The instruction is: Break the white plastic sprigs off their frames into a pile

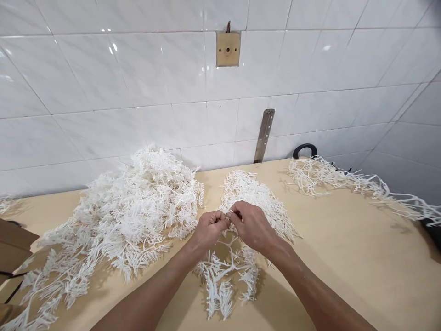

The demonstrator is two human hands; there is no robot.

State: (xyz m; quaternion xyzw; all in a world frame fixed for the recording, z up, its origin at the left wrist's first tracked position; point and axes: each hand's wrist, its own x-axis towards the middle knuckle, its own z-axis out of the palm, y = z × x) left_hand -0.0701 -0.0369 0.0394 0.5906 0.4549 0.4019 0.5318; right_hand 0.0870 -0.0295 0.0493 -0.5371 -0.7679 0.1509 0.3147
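My left hand and my right hand meet at the middle of the table, fingertips pinched together. Between them shows a thin bit of white artificial foliage, mostly hidden by the fingers. Just below the hands, a white artificial branch with forked stems and feathery tips spreads over the tabletop; whether it joins the piece in my fingers I cannot tell. Behind my right hand lies a small heap of white sprigs. To the left of my left hand rises a large pile of white feathery branches.
Thin bare white stems trail along the right side of the wooden table. A black curved handle and a perforated metal strip stand at the tiled wall. A cardboard box sits at the left edge.
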